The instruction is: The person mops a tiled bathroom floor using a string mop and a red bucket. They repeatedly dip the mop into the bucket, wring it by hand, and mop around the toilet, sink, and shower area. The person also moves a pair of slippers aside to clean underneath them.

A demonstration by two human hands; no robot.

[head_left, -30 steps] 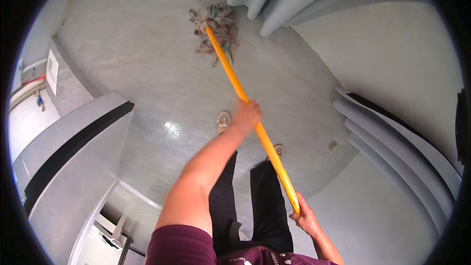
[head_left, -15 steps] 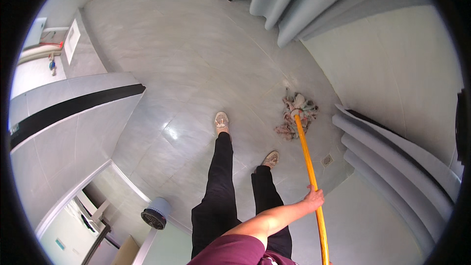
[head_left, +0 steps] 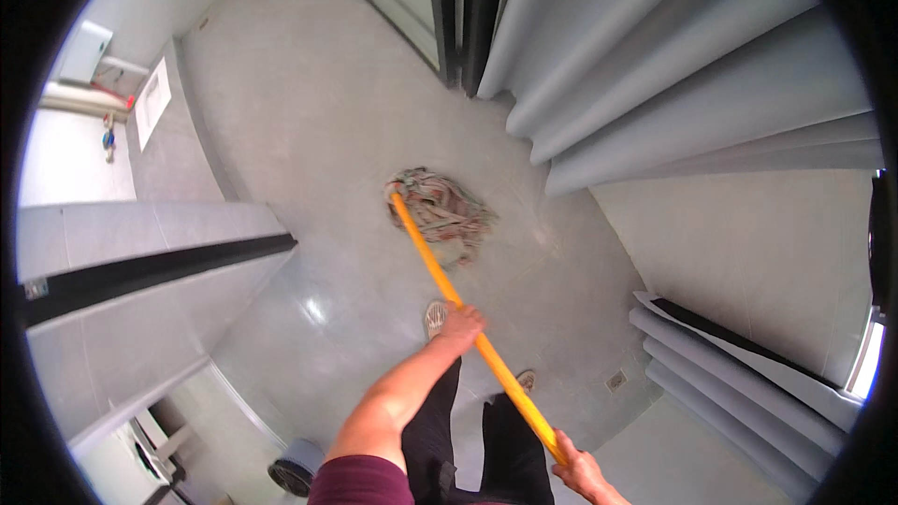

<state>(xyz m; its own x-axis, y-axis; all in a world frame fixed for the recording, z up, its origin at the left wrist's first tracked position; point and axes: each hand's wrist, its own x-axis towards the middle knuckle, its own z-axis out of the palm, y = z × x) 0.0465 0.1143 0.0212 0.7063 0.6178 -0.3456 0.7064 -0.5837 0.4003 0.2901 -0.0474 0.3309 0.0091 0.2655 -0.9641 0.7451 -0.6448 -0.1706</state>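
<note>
1. Mop: the strand head (head_left: pixel 441 209) lies on the grey floor (head_left: pixel 281 103) beyond the person's feet, its multicoloured strands spread to the right of the joint; it is slightly blurred.
2. Handle (head_left: pixel 505 376): yellow, slanting from the mop head at the far left to the near right.
3. Left hand (head_left: pixel 462 327): closed around the handle near its middle, just in front of the left shoe (head_left: pixel 435 314).
4. Right hand (head_left: pixel 578 469): gripping the handle close to its near end.
5. Right side: a grey curtain (head_left: pixel 645 56) hangs at the far right; folded grey fabric (head_left: pixel 739 383) stands nearer, with a floor drain (head_left: pixel 615 381) to its left.
6. Left side: a partition (head_left: pixel 178 224) bears a black strip (head_left: pixel 159 279); a round container (head_left: pixel 301 464) stands at the near left.
</note>
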